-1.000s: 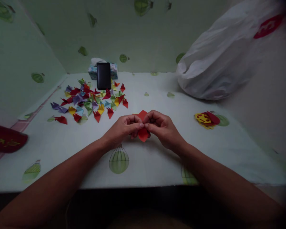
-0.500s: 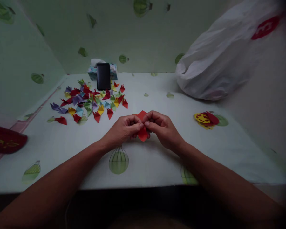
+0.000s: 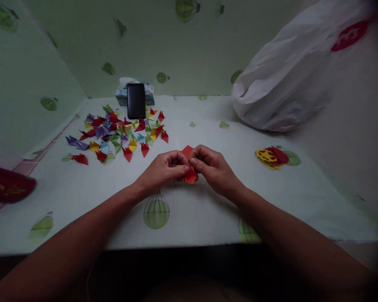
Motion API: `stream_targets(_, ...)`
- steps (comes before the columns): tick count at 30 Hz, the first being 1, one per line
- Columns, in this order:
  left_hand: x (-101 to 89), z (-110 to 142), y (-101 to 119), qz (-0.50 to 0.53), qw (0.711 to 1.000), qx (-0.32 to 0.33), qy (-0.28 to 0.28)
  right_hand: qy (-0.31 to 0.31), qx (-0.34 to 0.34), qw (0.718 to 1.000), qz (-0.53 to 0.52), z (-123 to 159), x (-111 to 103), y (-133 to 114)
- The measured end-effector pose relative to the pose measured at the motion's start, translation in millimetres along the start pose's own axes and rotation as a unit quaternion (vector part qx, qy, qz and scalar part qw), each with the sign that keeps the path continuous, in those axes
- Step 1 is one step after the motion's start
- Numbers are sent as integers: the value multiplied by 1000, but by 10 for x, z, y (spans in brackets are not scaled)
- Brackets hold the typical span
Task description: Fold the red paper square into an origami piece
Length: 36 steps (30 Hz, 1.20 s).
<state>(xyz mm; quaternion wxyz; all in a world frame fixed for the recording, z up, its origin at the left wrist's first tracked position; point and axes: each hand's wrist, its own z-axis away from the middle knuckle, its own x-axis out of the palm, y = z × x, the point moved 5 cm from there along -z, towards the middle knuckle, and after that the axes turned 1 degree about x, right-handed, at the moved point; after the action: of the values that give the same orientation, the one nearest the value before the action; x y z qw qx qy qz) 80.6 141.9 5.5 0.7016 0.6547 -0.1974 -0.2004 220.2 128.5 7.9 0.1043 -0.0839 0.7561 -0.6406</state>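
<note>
A folded piece of red origami paper (image 3: 190,175) is pinched between both hands above the middle of the table. My left hand (image 3: 170,167) is closed on its left side, thumb on top. From the right, my right hand (image 3: 209,165) grips the same paper between thumb and index finger. Its red tip shows beyond the fingers, and another part points down below the thumbs; the centre folds are hidden by the fingertips. Farther back on the left lies a pile of folded paper cranes (image 3: 116,138) in red, yellow, purple, green and blue.
A black phone (image 3: 136,101) leans on a tissue box (image 3: 122,96) behind the cranes. A white plastic bag (image 3: 280,92) stands at the back right. Yellow and red cut-outs (image 3: 271,157) lie on the right. A dark red object with yellow lettering (image 3: 9,183) is at the left edge.
The thumbs have shifted slightly on the red paper, and its lower part has turned a little to the right and up. Both hands keep their hold.
</note>
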Motion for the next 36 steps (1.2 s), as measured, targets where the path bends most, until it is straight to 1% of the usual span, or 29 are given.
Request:
stream_targets(5,-1,7,9,-20,1000,-11,5,6,-19,999,35,-10,-4,-1)
stream_targets(17,-23,5,7,-76,996,-23,32,19,-35,995,90,2,-11,13)
stream_targets(21,-35,-5,-16,-84,995,-24,37,14,-29,997,69,0,-4,-5)
stream_targets(25,-40,7,-11,-97,994,-15,41,-7,-4,1000,30,4,16,-10)
stream_targets(27,-41,16,-1,-108,993,-9,42,-17,3,999,31,1,22,-1)
stream_targets(31,-47,12,-3,-114,993,-5,37,-17,-2,997,69,-9,7,11)
stream_targets(36,-51,-12,-7,-116,993,4,24,-1,-15,994,106,-6,-9,7)
